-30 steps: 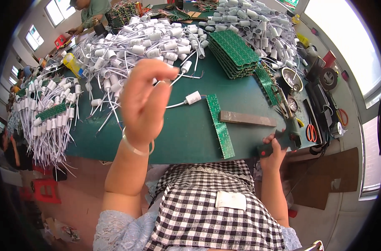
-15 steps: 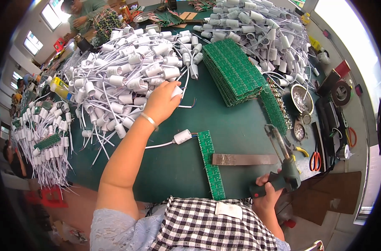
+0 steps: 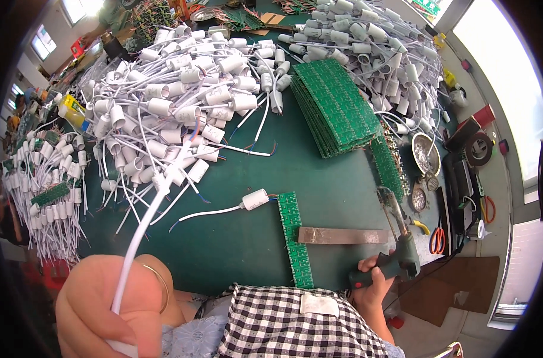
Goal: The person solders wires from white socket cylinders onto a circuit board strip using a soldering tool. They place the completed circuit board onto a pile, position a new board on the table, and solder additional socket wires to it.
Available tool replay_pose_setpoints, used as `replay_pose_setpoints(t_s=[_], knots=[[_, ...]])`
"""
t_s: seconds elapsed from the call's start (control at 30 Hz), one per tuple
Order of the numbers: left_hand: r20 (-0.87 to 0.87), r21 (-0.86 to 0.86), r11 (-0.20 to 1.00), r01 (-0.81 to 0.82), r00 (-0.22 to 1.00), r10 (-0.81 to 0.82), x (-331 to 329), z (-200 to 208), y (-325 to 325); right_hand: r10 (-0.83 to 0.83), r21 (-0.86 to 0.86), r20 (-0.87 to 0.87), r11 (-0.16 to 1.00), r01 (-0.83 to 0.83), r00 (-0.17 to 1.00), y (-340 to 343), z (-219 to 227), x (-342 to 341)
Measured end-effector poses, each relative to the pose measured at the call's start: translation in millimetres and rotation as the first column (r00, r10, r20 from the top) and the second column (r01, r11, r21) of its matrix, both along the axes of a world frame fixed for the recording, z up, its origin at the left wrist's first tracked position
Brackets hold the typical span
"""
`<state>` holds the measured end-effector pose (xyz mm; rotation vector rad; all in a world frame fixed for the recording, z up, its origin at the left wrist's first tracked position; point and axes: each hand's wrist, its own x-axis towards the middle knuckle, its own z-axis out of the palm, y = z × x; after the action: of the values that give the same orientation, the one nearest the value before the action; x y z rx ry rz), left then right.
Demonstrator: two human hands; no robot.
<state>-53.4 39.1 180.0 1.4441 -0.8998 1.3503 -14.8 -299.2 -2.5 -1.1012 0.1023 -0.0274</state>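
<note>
Close up at the lower left, my left hand (image 3: 107, 301) is closed around a white cable (image 3: 141, 230). The cable stretches up past the fist to a stripped end with coloured wires; a bit of white shows below the fingers, its shape mostly hidden. My right hand (image 3: 373, 289) grips a dark green soldering gun (image 3: 399, 262) by its handle, tip pointing away over the table. Between the hands lies a narrow green circuit board strip (image 3: 294, 238). A white cylindrical lamp holder (image 3: 255, 199) with its own cable is joined to the strip's far end by short wires.
A flat metal bar (image 3: 343, 236) lies across the strip. Behind are a pile of white lamp holders (image 3: 182, 95), stacked green boards (image 3: 337, 107) and a second pile (image 3: 378, 48). At the right are a metal bowl (image 3: 425, 155) and orange-handled scissors (image 3: 438, 240).
My left hand has come from the lamp holder pile back toward me to the lower left, bringing a white cable with it. My right hand still holds the soldering gun.
</note>
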Motion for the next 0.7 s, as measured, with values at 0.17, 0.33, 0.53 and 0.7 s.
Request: replay_pose_setpoints(t_s=[0.17, 0.33, 0.53, 0.7], knots=[[0.065, 0.085, 0.996, -0.006, 0.998, 0.0, 10, 17, -8, -0.005, 0.004, 0.007, 1.0, 0.005, 1.0, 1, -3, -2], [0.109, 0.001, 1.0, -0.02, 0.994, 0.02, 14, 10, -11, -0.001, -0.009, 0.009, 1.0, 0.001, 1.0, 2, 1, 0], [-0.831, 0.003, 0.994, 0.112, 0.552, -0.06, 23, -55, -16, 0.023, -0.017, -0.007, 1.0, -0.023, 1.0, -1, 2, 2], [-0.811, 0.565, 0.805, 0.183, 0.304, 0.5, 14, -144, -36, 0.126, -0.001, 0.001, 0.992, -0.126, 0.992, 0, 8, 1]])
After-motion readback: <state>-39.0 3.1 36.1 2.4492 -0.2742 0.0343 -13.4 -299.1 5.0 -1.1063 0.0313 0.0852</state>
